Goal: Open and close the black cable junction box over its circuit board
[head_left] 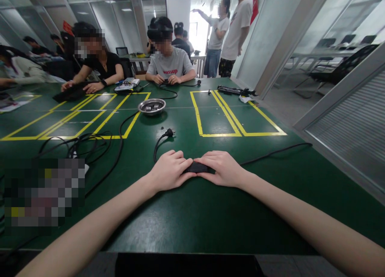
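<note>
A small black power adapter [197, 167] lies low over the green table, held at both ends. My left hand [171, 170] is closed round its left end, thumb below and fingers on top. My right hand [224, 168] grips the right end the same way, and the fingertips of both hands nearly meet over the middle. Behind my left hand a black cord curves up to a plug [169, 133] resting on the table. Another black cable [276, 151] runs from behind my right hand toward the table's right edge. My palms and fingers hide the adapter's ends.
A metal bowl [152, 106] with small metal parts stands farther back on the green table [168, 229]. Tangled black cables [87, 142] lie at left beside a blurred-out patch. Yellow tape [215, 135] marks rectangles. Across the table, a person in grey [170, 64] handles a similar corded item.
</note>
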`<state>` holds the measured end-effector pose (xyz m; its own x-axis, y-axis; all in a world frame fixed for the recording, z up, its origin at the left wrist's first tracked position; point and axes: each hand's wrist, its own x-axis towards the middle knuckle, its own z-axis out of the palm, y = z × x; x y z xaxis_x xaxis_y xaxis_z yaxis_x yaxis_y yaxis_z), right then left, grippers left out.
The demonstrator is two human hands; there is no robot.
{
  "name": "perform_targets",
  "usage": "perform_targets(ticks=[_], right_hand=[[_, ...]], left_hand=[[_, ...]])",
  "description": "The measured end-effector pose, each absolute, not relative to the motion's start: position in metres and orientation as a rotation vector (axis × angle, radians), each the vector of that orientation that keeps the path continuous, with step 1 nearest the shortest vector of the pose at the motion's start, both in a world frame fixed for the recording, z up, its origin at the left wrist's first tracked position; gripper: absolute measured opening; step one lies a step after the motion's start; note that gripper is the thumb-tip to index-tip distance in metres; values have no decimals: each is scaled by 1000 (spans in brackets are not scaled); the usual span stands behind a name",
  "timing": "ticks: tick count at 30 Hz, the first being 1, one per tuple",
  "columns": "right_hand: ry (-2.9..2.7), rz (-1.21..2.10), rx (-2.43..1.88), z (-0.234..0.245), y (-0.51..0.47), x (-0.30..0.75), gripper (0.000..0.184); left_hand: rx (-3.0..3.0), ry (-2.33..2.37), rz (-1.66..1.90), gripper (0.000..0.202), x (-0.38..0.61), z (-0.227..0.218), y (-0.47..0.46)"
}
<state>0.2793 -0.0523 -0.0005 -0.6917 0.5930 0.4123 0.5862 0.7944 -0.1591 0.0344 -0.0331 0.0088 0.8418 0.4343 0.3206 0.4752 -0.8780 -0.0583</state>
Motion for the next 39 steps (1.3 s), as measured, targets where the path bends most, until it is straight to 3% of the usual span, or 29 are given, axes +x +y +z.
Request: perform_targets(ticks=[5,14,19,21,26,39], right_hand=[[-2564,-68,-854,-1,-54,281,32],[-2513,-286,-801,-4,-53,284,35],[-2479,-93,-920,-5,-52,281,43],[-2463,27,-966,-4,-53,279,45],[-2391,219,-1012,-1,-53,278,25],[-2409,247,-913,1,-52,280,23]], left_hand=[[-2988,-899,-504,43,38,13,-38],[-3543,-1634,-825,35,35,19,-35],[-3439,-1616,-1108,34,33,9,-33],[-3315,-1587,-1045,32,33,9,-34],[-3151,-1389,-903,31,33,11,-36],[-3148,-1204,-761,26,36,11,-41]])
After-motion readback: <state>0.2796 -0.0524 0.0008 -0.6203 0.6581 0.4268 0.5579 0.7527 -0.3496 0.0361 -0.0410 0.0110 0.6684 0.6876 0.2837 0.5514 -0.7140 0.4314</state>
